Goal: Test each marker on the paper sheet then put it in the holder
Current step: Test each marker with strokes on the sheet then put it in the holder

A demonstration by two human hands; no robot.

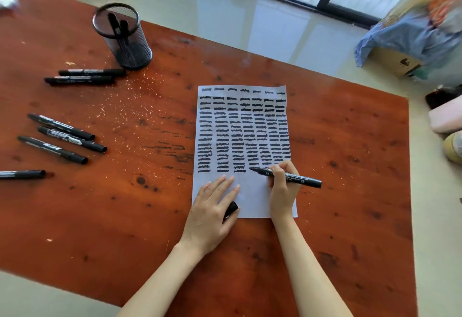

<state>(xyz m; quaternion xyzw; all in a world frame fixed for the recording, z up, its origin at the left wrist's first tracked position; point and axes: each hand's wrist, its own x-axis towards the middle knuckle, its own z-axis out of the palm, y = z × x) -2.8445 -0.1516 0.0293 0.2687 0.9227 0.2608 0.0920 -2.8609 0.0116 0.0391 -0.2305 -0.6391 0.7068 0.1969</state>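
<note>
A white paper sheet [252, 199] covered with rows of black test strokes lies on the red-brown table [125, 204]. My right hand [283, 186] grips an uncapped black marker [302, 178]; its tip touches the sheet at the end of the lowest rows. My left hand [212, 206] lies on the sheet's lower left with fingers straight, and the marker's black cap [231, 209] is tucked under its thumb side. A black mesh holder [122, 36] stands at the far left with two markers inside.
Several capped black markers lie on the table's left: two [87, 76] near the holder, three [62, 136] further forward, one [22, 174] at the left edge. A chair stands beyond the table. A blue bag and box sit on the floor at right.
</note>
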